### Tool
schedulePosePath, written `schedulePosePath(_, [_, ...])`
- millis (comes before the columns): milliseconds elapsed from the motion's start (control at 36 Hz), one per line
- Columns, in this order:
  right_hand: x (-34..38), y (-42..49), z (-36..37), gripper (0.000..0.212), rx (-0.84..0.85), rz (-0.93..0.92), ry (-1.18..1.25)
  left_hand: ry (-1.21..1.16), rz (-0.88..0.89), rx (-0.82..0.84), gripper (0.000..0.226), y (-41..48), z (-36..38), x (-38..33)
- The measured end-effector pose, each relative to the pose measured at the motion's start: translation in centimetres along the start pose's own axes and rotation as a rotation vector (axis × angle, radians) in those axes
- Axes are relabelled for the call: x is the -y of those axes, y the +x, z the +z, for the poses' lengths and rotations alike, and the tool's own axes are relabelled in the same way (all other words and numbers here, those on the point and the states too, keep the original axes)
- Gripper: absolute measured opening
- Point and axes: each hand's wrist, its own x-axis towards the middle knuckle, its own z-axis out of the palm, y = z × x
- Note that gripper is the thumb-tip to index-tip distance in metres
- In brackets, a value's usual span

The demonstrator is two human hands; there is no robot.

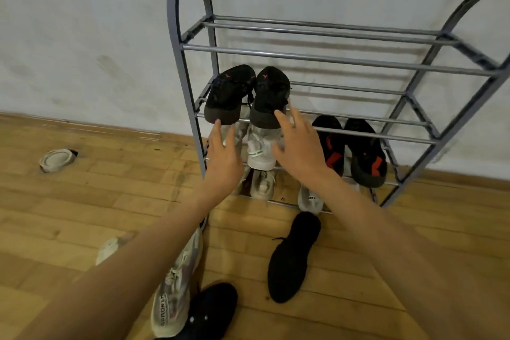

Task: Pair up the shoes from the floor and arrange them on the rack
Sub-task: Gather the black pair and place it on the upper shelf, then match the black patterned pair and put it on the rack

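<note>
Against the white wall stands the grey metal rack [331, 59], and most of my work shows on it. On its second shelf sits a black pair [229, 94], side by side with the heels toward me. One shelf down stand a white pair [260, 149] and a black-and-red pair [367, 152]. The lowest shelf holds more pale shoes [262, 185], partly hidden behind my arms, so I cannot say how they match. I judge at least three pairs as placed.

What is left lies on the wooden floor [82, 201]. A black shoe [292, 257] rests just in front of the rack. A grey sneaker [176, 284] lies by the rack's left leg, with another dark shoe [212, 309] against it near my feet. A white shoe [109, 248] is half covered by my left forearm, and a pale shoe [58, 159] lies well apart near the wall, sole up.

My left hand [223, 157] and right hand [298, 146] are both open, fingers spread, holding nothing. Each reaches toward a heel of the black pair; whether my fingertips touch, I cannot tell.
</note>
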Motion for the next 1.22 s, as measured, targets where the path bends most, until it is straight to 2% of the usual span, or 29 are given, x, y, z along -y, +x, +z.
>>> schedulePosePath(111, [0.1, -3.7, -1.0, 0.056, 0.021, -0.070, -0.078, 0.028, 0.068, 0.124, 0.057, -2.9, -0.1, -0.5])
schedulePosePath(250, [0.2, -8.8, -1.2, 0.051, 0.132, -0.142, -0.156, 0.065, 0.090, 0.250, 0.049, -6.9, 0.0, 0.0])
schedulePosePath(389, [0.9, -12.2, 1.0, 0.050, 0.295, -0.183, -0.193, 0.177, 0.029, 0.456, 0.052, -10.3, 0.6, 2.7])
schedulePosePath(500, [2.1, -13.4, 4.8, 0.050, 0.436, -0.196, -0.126, 0.223, -0.103, 0.556, 0.051, -12.3, 1.7, 6.6])
schedulePosePath(639, [4.3, -14.3, 11.4, 0.049, 0.611, -0.207, -0.066, 0.302, -0.262, 0.596, 0.054, -15.5, 3.2, 12.3])
schedulePosePath(778, [6.1, -14.7, 17.9, 0.046, 0.732, -0.189, -0.017, 0.270, -0.437, 0.611, 0.057, -18.4, 4.0, 16.6])
schedulePosePath(861, [6.8, -15.1, 21.2, 0.053, 0.788, -0.137, 0.041, 0.172, -0.550, 0.533, 0.064, -20.0, 4.5, 18.1])
schedulePosePath(944, [7.5, -15.5, 24.1, 0.053, 0.784, -0.029, 0.152, 0.004, -0.774, 0.460, 0.078, -21.4, 5.4, 18.8])
schedulePosePath(1028, [8.1, -15.9, 26.0, 0.055, 0.812, 0.090, 0.281, -0.113, -0.920, 0.493, 0.097, -22.4, 6.1, 19.3])
schedulePosePath(1056, [8.3, -16.0, 26.5, 0.058, 0.833, 0.135, 0.320, -0.129, -0.912, 0.498, 0.089, -22.5, 6.2, 19.5])
schedulePosePath(1111, [8.5, -16.3, 27.1, 0.059, 0.864, 0.205, 0.387, -0.159, -0.901, 0.447, 0.050, -22.8, 6.3, 20.0])
schedulePosePath(1222, [8.9, -17.0, 27.9, 0.064, 0.879, 0.345, 0.534, -0.195, -0.849, 0.424, 0.051, -22.7, 6.1, 20.0])
